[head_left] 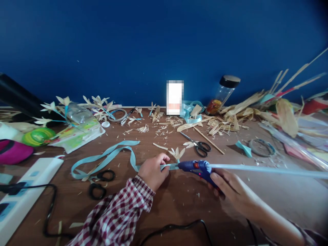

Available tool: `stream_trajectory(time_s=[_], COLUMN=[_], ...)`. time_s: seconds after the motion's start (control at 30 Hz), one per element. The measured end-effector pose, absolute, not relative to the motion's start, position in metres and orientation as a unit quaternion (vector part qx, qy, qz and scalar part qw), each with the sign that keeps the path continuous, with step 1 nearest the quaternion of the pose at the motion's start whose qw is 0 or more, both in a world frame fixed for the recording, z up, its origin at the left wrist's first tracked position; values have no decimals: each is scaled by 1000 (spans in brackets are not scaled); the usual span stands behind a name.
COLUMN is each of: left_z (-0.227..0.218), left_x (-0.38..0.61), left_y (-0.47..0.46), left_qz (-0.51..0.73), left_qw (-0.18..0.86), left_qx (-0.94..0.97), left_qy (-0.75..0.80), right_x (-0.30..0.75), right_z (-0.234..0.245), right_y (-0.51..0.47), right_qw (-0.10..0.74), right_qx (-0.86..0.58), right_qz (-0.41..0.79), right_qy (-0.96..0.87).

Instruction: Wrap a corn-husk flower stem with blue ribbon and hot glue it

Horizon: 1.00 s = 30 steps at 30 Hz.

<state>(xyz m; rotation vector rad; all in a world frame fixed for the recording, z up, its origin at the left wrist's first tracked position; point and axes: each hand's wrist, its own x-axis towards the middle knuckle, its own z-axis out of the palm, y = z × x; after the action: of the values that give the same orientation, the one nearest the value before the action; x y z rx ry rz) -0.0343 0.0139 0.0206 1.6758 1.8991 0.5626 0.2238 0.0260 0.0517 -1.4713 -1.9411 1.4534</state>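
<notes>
My left hand [154, 171] pinches a light blue ribbon [102, 150] close to one end, and the rest of it loops away to the left over the table. A small corn-husk flower [177, 154] stands at the ribbon's end. In my right hand [227, 186] is a blue hot glue gun [192, 166] with a long glue stick out of its back. Its nozzle is at the ribbon, just below the flower; whether they touch I cannot tell. Black-handled scissors [201, 147] lie beyond the gun, and another pair of scissors [98, 186] rests left of my left hand.
A white power strip [38, 184] lies at the left, with black cords running along the front. Finished husk flowers [96, 102], a lit phone screen [175, 97], a tilted jar [220, 95] and dry husks [241, 111] line the blue wall. Husk scraps litter the brown table [169, 205].
</notes>
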Motion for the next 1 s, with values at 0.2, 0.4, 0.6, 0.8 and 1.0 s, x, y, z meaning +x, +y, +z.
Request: stream_trajectory(time_s=[0.2,0.4,0.6,0.8,1.0], left_z=[20,21,21,21,20], left_x=[-35,-34,-35,-34,-34], left_y=[13,14,13,14,15], left_qz=[212,207,211,205,209], left_qw=[269,271,269,268,272], left_qx=[626,618,622,622,620], left_qy=[701,709,704,707,706], right_x=[221,224,225,222,220], right_z=[58,49,55,56,52], right_y=[30,34,33,31,30], right_qw=[157,138,167,147,152], right_qx=[-493,-481,-459,-485,-499], right_qz=[545,541,624,629,629], right_qy=[-660,-676,-611,-589,-576])
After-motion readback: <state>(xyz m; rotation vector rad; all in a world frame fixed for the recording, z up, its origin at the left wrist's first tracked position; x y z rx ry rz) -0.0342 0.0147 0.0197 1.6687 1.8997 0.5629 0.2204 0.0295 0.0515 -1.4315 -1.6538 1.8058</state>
